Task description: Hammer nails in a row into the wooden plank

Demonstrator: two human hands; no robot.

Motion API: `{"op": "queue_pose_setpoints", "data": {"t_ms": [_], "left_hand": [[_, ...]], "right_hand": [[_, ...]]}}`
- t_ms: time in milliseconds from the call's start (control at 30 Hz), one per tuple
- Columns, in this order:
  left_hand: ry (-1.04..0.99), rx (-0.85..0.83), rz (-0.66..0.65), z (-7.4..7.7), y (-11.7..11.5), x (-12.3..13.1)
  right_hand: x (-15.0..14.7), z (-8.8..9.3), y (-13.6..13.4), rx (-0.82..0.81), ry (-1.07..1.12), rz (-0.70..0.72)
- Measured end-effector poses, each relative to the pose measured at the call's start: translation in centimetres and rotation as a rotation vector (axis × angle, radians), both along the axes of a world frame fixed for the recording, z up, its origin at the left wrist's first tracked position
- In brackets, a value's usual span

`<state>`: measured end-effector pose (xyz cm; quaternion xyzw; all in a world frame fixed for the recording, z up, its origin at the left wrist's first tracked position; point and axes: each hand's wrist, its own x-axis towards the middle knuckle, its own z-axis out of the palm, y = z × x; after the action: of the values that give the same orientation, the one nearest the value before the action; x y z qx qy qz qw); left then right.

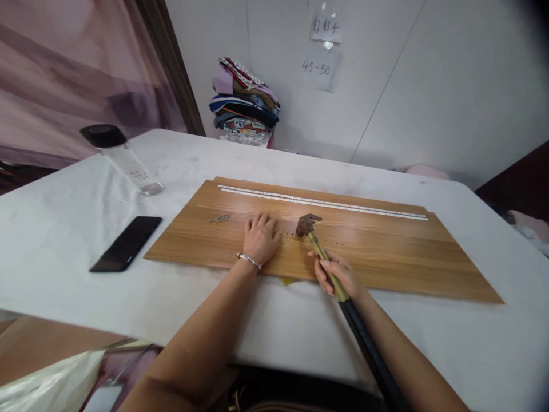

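A long wooden board (386, 257) lies flat on the white table (64, 229). My left hand (261, 237) rests palm down on the board, fingers stretched forward; it wears a silver bracelet. My right hand (338, 273) is closed round the yellow-and-black handle of a hammer (309, 226). The rusty hammer head sits low over the board just right of my left fingers, beside a short row of small nail heads (332, 242). A few loose nails (220, 218) lie on the board to the left of my left hand.
A black phone (127, 242) lies on the table left of the board. A clear bottle with a black cap (122, 157) stands further back left. Folded clothes (244, 103) are stacked against the wall. A silvery strip (321, 202) runs along the board's far edge.
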<state>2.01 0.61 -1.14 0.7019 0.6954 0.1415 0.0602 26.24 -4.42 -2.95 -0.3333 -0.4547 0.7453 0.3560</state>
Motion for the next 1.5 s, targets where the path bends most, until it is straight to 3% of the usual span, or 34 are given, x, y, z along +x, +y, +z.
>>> {"op": "queue_pose_setpoints", "data": {"t_ms": [1500], "left_hand": [[-0.021,-0.031,0.010,0.28,-0.03,0.42]], "right_hand": [[0.17,-0.45,0.39,0.039,-0.014,0.008]]}}
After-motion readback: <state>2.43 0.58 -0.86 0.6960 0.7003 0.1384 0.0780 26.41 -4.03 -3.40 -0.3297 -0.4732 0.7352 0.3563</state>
